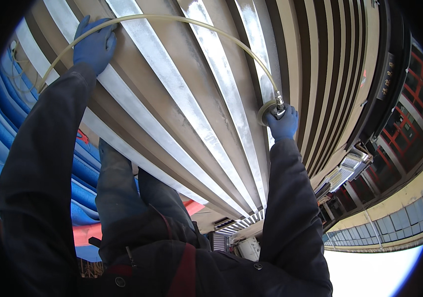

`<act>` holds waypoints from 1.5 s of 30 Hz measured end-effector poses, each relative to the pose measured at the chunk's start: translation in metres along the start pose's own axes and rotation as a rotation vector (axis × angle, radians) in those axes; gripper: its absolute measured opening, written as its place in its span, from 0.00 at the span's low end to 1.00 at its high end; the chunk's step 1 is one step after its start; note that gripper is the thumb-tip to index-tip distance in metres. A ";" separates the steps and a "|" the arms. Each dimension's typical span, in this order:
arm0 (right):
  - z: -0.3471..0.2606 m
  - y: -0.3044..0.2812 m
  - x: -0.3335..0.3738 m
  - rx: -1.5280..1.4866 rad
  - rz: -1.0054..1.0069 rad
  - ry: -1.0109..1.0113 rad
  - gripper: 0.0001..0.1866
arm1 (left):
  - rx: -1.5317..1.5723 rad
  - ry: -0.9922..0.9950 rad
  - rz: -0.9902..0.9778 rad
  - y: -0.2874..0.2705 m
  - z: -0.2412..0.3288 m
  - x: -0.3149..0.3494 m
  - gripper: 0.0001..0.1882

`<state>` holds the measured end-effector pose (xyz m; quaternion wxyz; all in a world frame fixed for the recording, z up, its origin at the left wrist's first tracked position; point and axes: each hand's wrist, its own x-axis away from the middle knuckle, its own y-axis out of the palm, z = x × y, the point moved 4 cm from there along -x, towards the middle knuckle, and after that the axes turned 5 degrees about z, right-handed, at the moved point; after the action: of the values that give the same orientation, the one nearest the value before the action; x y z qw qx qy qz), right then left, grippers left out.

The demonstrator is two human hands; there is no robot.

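Observation:
A large ribbed panel [172, 89] in beige and dark brown stretches before me. Several of its ridges have whitish, scuffed faces. My right hand [283, 123], in a blue glove, is wrapped round a small air sander [269, 110] whose round pad sits against one whitish ridge. From the sander's metal fitting, a pale yellow air hose [182, 20] arches across the panel to the left. My left hand [94, 47], also blue-gloved, lies on the panel at upper left with fingers stretched out. The hose runs across that hand's fingers.
Blue ribbed sheeting [84, 185] lies to the left, with a red band [87, 233] below it. Thin looped cords hang at far left. A building with red-framed windows [399, 126] stands on the right, and a white vehicle [249, 248] shows low in the background.

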<state>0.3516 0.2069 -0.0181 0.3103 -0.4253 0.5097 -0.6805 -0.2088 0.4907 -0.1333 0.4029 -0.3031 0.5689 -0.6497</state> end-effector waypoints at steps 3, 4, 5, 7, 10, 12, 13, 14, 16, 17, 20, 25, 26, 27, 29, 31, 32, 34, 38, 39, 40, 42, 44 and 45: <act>0.001 -0.002 -0.005 0.026 0.041 0.047 0.30 | -0.007 -0.011 0.016 0.000 -0.001 0.000 0.18; -0.004 -0.002 -0.010 0.024 0.063 0.022 0.29 | 0.007 -0.005 0.034 0.000 0.000 0.001 0.18; -0.011 -0.003 -0.017 -0.007 0.105 -0.037 0.29 | 0.000 -0.015 0.003 0.002 0.001 0.002 0.18; -0.023 -0.002 -0.034 -0.032 0.125 -0.058 0.30 | 0.047 -0.021 0.007 0.002 0.003 0.003 0.18; -0.023 -0.003 -0.045 -0.016 0.101 -0.044 0.32 | 0.082 -0.043 0.000 0.003 0.004 0.004 0.17; -0.013 -0.006 -0.042 -0.004 0.071 -0.026 0.32 | 0.057 -0.028 0.019 0.002 0.003 0.001 0.17; -0.006 -0.009 -0.035 0.015 0.057 -0.010 0.32 | 0.019 -0.006 0.026 0.001 0.002 0.000 0.17; 0.002 -0.010 -0.028 0.046 0.019 0.039 0.32 | -0.018 0.018 0.033 0.001 0.001 -0.002 0.17; 0.011 -0.011 -0.023 0.065 0.033 0.031 0.32 | -0.020 -0.010 -0.008 0.003 -0.003 -0.002 0.18; 0.017 -0.007 -0.022 0.114 -0.020 0.106 0.32 | -0.022 -0.022 -0.027 0.005 -0.004 -0.002 0.18; 0.011 -0.001 -0.032 0.082 0.075 -0.003 0.30 | -0.016 0.026 0.039 0.006 0.000 0.001 0.18; 0.008 -0.003 -0.038 0.024 0.137 -0.064 0.29 | -0.014 0.008 0.043 0.006 0.003 0.004 0.18; 0.012 -0.004 -0.037 0.037 0.094 -0.027 0.29 | -0.051 0.016 0.041 0.005 0.002 0.003 0.18; 0.014 -0.007 -0.037 0.048 0.088 -0.015 0.30 | -0.047 0.003 0.028 0.005 0.000 0.002 0.18; 0.020 -0.008 -0.038 0.111 0.017 0.092 0.30 | -0.064 0.020 0.041 0.004 0.000 0.001 0.18; 0.016 -0.009 -0.045 0.091 0.077 0.006 0.30 | -0.024 0.015 0.048 0.005 -0.001 0.001 0.17; 0.014 -0.007 -0.049 0.087 0.082 -0.004 0.30 | -0.018 0.012 0.051 0.006 0.000 0.001 0.17; 0.009 -0.006 -0.052 0.031 0.142 -0.067 0.29 | 0.023 -0.005 0.058 0.007 0.001 0.004 0.17; 0.011 -0.005 -0.045 0.027 0.094 -0.043 0.28 | -0.004 0.037 0.042 0.006 0.002 0.002 0.17; 0.011 -0.007 -0.042 0.027 0.109 -0.050 0.28 | -0.024 0.026 0.034 0.005 0.001 0.002 0.17; 0.012 -0.009 -0.041 0.041 0.112 -0.036 0.28 | -0.044 0.015 0.026 0.004 0.000 0.001 0.17; 0.014 -0.009 -0.042 0.098 0.065 0.029 0.28 | -0.027 0.016 0.025 0.003 0.001 0.000 0.16; 0.007 -0.009 -0.048 0.051 0.112 -0.021 0.28 | 0.022 0.031 0.036 0.003 0.002 0.000 0.16; 0.003 -0.007 -0.051 0.036 0.127 -0.037 0.28 | 0.032 0.034 0.045 0.003 0.004 0.001 0.16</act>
<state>0.3776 0.2516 -0.0242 0.3700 -0.3989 0.5174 -0.6605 -0.2057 0.4879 -0.1358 0.4125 -0.2724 0.5719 -0.6546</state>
